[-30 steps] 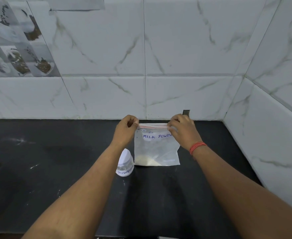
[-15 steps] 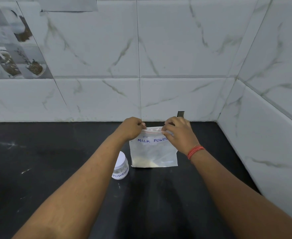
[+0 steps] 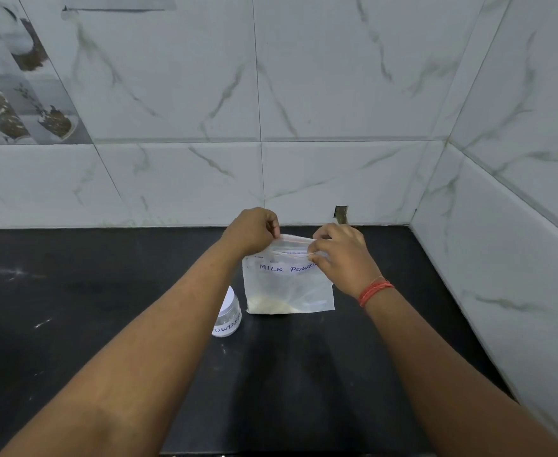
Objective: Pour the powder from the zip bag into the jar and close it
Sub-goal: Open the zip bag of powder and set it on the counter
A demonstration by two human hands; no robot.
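Observation:
A clear zip bag point(image 3: 287, 288) labelled "MILK POWDER" stands upright on the black counter point(image 3: 73, 308), with pale powder settled along its bottom. My left hand point(image 3: 251, 230) pinches the bag's top left corner. My right hand point(image 3: 343, 255) pinches the top right edge, and the two lips of the zip strip are pulled apart between them. A small clear jar point(image 3: 228, 316) with a white lid and a "POWDER" label stands just left of the bag, partly hidden behind my left forearm.
White marble-look tiled walls point(image 3: 337, 110) close the counter at the back and on the right, forming a corner. A small dark notch point(image 3: 341, 214) sits in the back wall behind my right hand. Patterned tiles point(image 3: 14, 94) are at upper left.
The zip strip was shut flat between my hands a second ago; now its lips are parted. My hands have moved a little closer together, and the view has shifted slightly.

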